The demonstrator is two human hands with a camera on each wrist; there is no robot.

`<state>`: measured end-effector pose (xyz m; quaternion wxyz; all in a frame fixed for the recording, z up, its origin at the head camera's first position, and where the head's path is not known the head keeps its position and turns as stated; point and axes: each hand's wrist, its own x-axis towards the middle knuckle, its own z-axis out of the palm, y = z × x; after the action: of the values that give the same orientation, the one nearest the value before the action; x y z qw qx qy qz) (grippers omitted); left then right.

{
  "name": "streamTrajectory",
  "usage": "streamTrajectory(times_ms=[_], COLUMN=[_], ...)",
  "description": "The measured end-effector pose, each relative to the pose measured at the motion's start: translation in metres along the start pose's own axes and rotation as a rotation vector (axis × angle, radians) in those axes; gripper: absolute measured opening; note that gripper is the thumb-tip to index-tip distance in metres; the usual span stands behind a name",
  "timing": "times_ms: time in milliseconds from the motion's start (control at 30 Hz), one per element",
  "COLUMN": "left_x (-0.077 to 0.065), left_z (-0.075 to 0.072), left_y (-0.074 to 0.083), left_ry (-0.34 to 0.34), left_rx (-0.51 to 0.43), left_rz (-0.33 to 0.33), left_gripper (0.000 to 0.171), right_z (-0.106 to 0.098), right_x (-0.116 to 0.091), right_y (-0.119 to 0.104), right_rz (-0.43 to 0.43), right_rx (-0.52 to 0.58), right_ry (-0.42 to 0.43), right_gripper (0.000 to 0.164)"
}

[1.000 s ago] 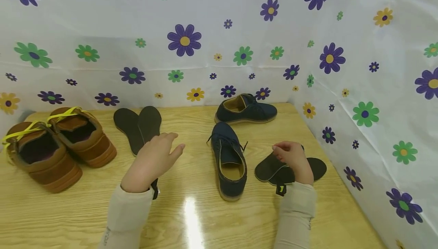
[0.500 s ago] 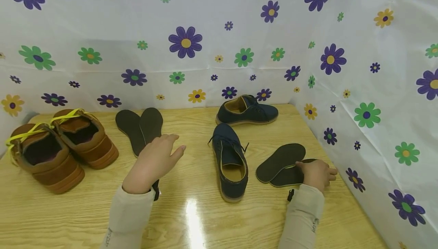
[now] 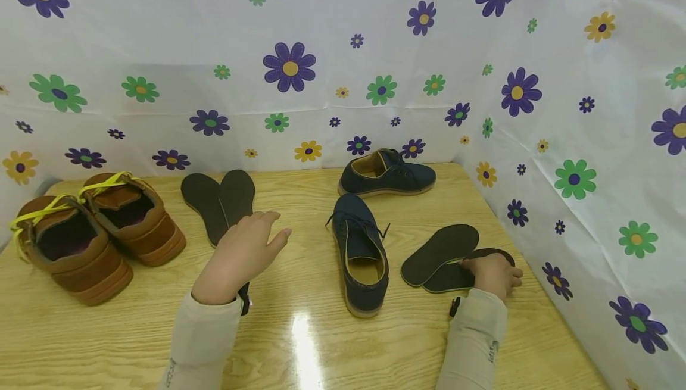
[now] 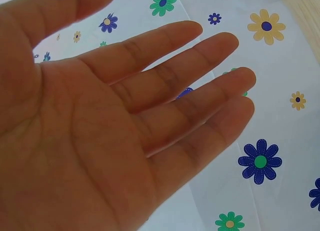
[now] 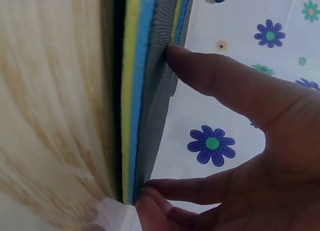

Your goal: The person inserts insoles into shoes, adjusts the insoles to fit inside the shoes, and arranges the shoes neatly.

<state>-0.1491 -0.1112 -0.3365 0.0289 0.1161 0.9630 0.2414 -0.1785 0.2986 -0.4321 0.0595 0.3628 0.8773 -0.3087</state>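
2 pale sleeves reached over the near side of the wooden table; the left hand hung with its fingers straight and slightly spread, holding nothing; the right hand had its thumb and curled fingers on 2 edges of the lower insole, gripping it near its right end, just beside the upper insole. The insole's edge showed blue and yellow layers in the right wrist view; whether that end was off the table was hard to tell.

Handling it well, in my judgement, called for light, even pressure on both edges so that the thin sole did not buckle; it seemed best to raise the gripped end first, then ease the rest free without dragging its neighbour; the idle left hand was available to steady things.

Between the hands stood 1 navy shoe, heel near and toe away; far left stood 2 brown shoes with yellow laces; 2 dark insoles lay near them, partly hidden by the left hand; farther back stood another navy shoe, toe to the right, before the flowered cloth.
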Motion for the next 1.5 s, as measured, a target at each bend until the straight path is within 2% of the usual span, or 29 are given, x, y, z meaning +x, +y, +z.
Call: streamTrajectory(times_ms=[267, 500, 767, 1033, 1367, 1500], left_x=[0.0002, 0.0015, 0.0027, 0.003, 0.0018, 0.0015], left_z=[0.0013, 0.0021, 0.004, 0.0045, 0.0023, 0.0018], left_y=[-0.0004, -0.0004, -0.0005, -0.0028, -0.0031, -0.0032], left_ry=[0.004, 0.004, 0.002, 0.004, 0.012, 0.013], left_rx=[0.005, 0.011, 0.015, 0.01, 0.006, 0.007], left_rz=[0.008, 0.008, 0.006, 0.004, 0.008, 0.009], left_gripper=[0.052, 0.052, 0.052, 0.052, 0.052, 0.052], right_z=[-0.0026, -0.0025, -0.0033, -0.0024, -0.0073, -0.0099], right_x=[0.0014, 0.0026, 0.0038, 0.0036, 0.0037, 0.0033], right_y=[0.004, 0.0037, 0.0021, -0.0001, -0.0007, -0.0009], right_rz=[0.057, 0.072, 0.103, 0.118, 0.093, 0.097], right_rx=[0.058, 0.083, 0.128, 0.169, 0.159, 0.177], right_ry=[-0.044, -0.035, -0.032, -0.029, -0.008, 0.013], right_gripper=[0.097, 0.096, 0.107, 0.106, 0.104, 0.095])
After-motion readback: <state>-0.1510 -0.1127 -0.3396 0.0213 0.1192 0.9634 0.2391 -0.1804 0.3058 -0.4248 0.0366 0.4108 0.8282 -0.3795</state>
